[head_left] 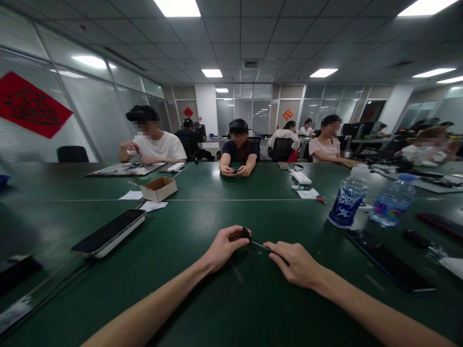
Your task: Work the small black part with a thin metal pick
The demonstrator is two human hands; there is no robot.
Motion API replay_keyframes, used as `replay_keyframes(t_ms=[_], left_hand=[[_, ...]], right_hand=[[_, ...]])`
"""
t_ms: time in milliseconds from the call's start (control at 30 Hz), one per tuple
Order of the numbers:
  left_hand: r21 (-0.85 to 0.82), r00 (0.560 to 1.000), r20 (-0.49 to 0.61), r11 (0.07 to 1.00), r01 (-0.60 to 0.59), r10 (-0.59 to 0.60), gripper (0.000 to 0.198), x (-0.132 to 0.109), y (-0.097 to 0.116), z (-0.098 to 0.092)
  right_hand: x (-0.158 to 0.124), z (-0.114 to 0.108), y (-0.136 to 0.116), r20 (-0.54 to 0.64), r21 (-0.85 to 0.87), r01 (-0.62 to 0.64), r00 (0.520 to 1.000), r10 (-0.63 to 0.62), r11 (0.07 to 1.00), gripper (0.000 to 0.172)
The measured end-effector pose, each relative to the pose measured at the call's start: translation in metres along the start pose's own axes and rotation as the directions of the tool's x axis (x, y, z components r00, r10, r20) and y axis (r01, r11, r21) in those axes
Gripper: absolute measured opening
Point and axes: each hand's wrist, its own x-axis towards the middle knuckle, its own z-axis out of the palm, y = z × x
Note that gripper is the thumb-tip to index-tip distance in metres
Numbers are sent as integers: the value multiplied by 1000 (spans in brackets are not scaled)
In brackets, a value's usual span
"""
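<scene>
Over the near middle of the green table, my left hand (224,248) pinches a small black part (245,234) between thumb and fingers. What kind of part it is cannot be made out. My right hand (294,262) is closed on a slim screwdriver (259,246), its handle hidden by the fingers. The thin metal shaft points left, and its tip meets or nearly meets the black part.
Left of my hands lies a phone on a white power bank (112,233), with a cable. Beyond it is an open cardboard box (159,189). To the right stand a blue-labelled bottle (347,200), a second bottle (393,202) and a dark phone (388,260). Several people sit opposite.
</scene>
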Motion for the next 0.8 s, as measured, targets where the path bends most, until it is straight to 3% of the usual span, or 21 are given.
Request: replay_keyframes(t_ms=[367, 567, 800], left_hand=[[36, 999, 27, 998, 45, -46, 29, -4, 6, -1], [61, 984, 167, 997, 57, -66, 28, -8, 14, 9], [-140, 998, 54, 989, 46, -39, 29, -5, 8, 12]], right_hand=[[-3, -1, 0, -33, 58, 79, 996, -77, 995, 30], [2, 4, 0, -249, 155, 14, 968, 26, 988, 29], [0, 4, 0, -206, 168, 17, 978, 19, 986, 28]])
